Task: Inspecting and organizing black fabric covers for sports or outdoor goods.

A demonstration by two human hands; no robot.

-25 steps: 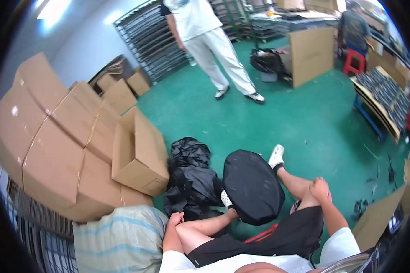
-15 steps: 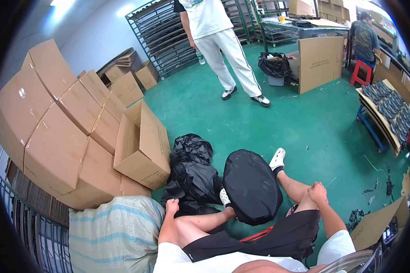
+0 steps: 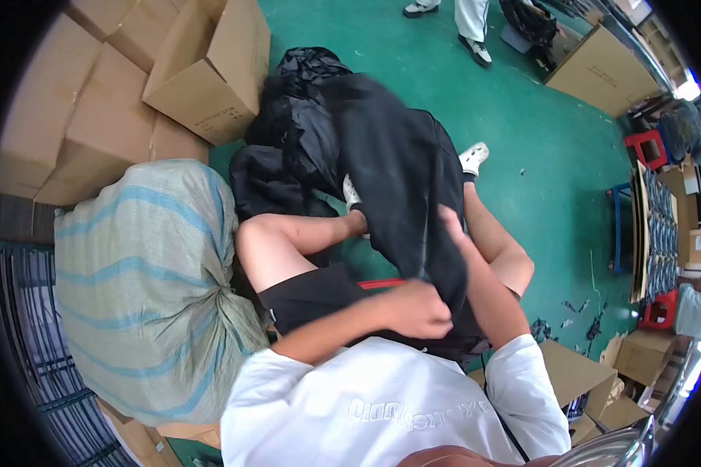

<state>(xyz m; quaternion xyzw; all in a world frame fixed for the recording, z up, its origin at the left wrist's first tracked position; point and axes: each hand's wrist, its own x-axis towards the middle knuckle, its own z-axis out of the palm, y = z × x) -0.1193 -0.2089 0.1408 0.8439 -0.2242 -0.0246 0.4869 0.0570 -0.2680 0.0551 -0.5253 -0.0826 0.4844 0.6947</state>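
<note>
A long piece of black cloth (image 3: pixel 389 156) stretches from the dark heap on the floor, between my legs, to my lap. My left hand (image 3: pixel 422 310) is closed at its near end, gripping the cloth, with the knuckles uppermost. At the cloth's right edge is my right hand (image 3: pixel 452 224), touching it; its fingers are blurred and partly hidden. Behind the cloth shows the rounded edge of a stuffed black bundle (image 3: pixel 446 156), mostly covered. Crumpled black sheeting (image 3: pixel 308 117) lies in the heap to the left, beside more black fabric (image 3: pixel 261 183).
On my left stands a large striped woven sack (image 3: pixel 144 288), with an open carton (image 3: pixel 245 70) and stacked cartons (image 3: pixel 93 140) beyond it. A person's shoes (image 3: pixel 475 50) are at the far side. At right are a rack of dark pieces (image 3: pixel 656 233) and a red stool (image 3: pixel 646 148).
My left hand has come from my left knee across to my lap, and my right hand has left my right knee. The black cloth now drapes over the bundle. My view has tilted down.
</note>
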